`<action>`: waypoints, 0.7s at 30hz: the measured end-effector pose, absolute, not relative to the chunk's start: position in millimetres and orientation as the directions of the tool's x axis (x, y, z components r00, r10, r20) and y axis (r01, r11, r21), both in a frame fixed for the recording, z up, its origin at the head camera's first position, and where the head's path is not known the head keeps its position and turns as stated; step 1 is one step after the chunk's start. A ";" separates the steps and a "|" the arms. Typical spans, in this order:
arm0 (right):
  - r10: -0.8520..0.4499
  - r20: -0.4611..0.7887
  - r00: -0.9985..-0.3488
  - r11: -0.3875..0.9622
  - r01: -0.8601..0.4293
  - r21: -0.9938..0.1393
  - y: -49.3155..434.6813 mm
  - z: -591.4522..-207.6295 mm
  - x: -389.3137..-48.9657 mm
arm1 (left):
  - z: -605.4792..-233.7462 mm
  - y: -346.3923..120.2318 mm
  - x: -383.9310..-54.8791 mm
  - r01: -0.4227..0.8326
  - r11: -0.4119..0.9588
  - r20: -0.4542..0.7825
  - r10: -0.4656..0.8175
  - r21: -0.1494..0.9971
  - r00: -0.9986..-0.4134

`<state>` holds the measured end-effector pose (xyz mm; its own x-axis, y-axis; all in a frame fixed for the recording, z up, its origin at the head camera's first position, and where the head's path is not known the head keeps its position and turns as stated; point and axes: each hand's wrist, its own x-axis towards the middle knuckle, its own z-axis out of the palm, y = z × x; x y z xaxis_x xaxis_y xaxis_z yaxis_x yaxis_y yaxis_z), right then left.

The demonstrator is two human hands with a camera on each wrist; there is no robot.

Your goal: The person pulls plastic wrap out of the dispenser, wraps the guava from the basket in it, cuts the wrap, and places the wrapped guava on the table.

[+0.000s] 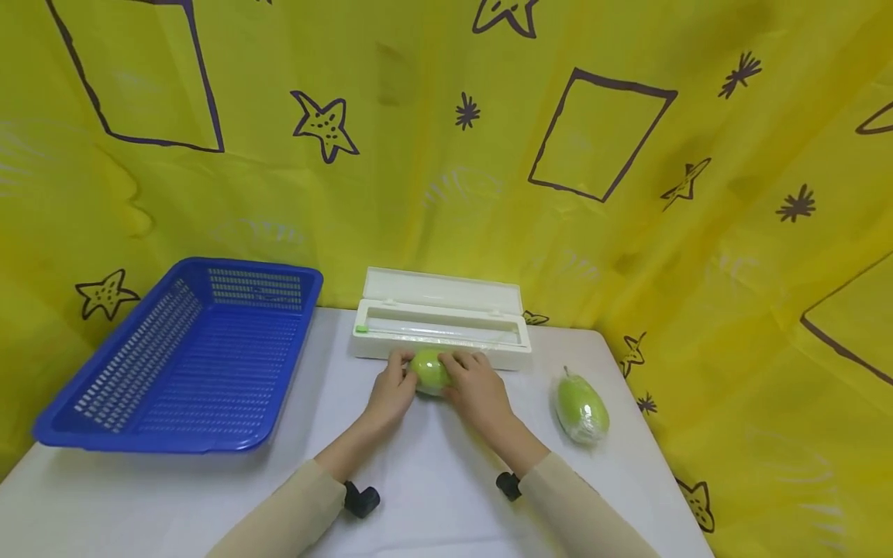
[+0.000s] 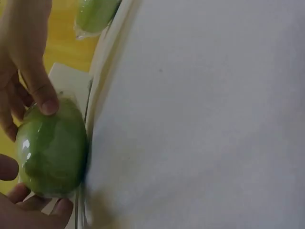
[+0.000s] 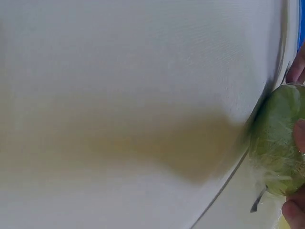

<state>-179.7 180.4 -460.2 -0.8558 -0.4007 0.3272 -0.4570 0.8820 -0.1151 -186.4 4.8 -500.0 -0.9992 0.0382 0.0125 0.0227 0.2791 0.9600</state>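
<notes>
In the head view a green oval fruit (image 1: 429, 372) wrapped in clear plastic film sits between both hands, close to the front of a white film dispenser (image 1: 443, 355). My left hand (image 1: 392, 394) grips its left end, and my right hand (image 1: 480, 389) holds the right end with thumb and fingers round it. Wrinkled film shows on the fruit (image 3: 274, 152) in the right wrist view, with a dark stem sticking out. The left wrist view shows the film shining over the fruit (image 2: 55, 148). A second film-wrapped green fruit (image 1: 582, 409) lies to the right, apart from the hands.
The dispenser's lid (image 1: 443, 289) stands raised, with a roll of film (image 1: 443, 329) inside and a green slider (image 1: 361, 329) at its left. A blue plastic basket (image 1: 209, 372) stands on the left of the white table (image 1: 432, 496). Behind hangs a yellow patterned curtain (image 1: 405, 217).
</notes>
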 end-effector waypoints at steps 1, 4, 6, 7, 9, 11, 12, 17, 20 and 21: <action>-0.397 0.313 -0.863 0.884 -0.451 -0.124 180.5 -459.0 -179.9 | -500.3 -0.2 -186.9 0.013 0.258 -0.001 0.055 0.966 -0.998; -0.368 0.271 -0.889 0.884 -0.425 -0.194 181.3 -450.7 -181.0 | -501.7 -18.1 -187.2 -0.066 0.162 -0.073 0.038 0.985 -0.997; -0.346 0.256 -0.903 0.881 -0.406 -0.241 179.8 -442.2 -184.1 | -503.2 -32.0 -187.5 -0.100 0.070 -0.098 -0.029 0.992 -0.995; -0.336 0.247 -0.909 0.880 -0.397 -0.262 178.7 -437.5 -186.3 | -504.1 -38.1 -188.4 -0.108 0.030 -0.106 -0.073 0.994 -0.992; -0.343 0.240 -0.908 0.867 -0.405 -0.291 172.3 -427.0 -192.7 | -506.1 -49.9 -192.4 -0.113 -0.025 -0.116 -0.159 0.993 -0.980; -0.378 0.207 -0.902 0.853 -0.426 -0.302 160.0 -417.3 -202.1 | -506.7 -60.3 -199.3 -0.084 -0.038 -0.091 -0.216 0.996 -0.972; -0.405 0.183 -0.896 0.841 -0.443 -0.310 151.8 -412.3 -207.4 | -506.5 -64.9 -203.6 -0.072 -0.026 -0.076 -0.231 0.997 -0.970; -0.543 0.078 -0.836 0.779 -0.535 -0.327 101.1 -398.4 -238.0 | -506.7 -79.6 -224.1 0.010 0.064 0.021 -0.170 0.998 -0.985; -0.576 0.058 -0.815 0.779 -0.569 -0.263 72.3 -398.7 -253.7 | -508.8 -80.8 -231.9 0.072 0.067 0.079 -0.111 0.995 -0.991; -0.577 0.054 -0.815 0.786 -0.572 -0.233 64.4 -400.0 -258.0 | -509.7 -79.8 -233.5 0.089 0.062 0.095 -0.100 0.994 -0.990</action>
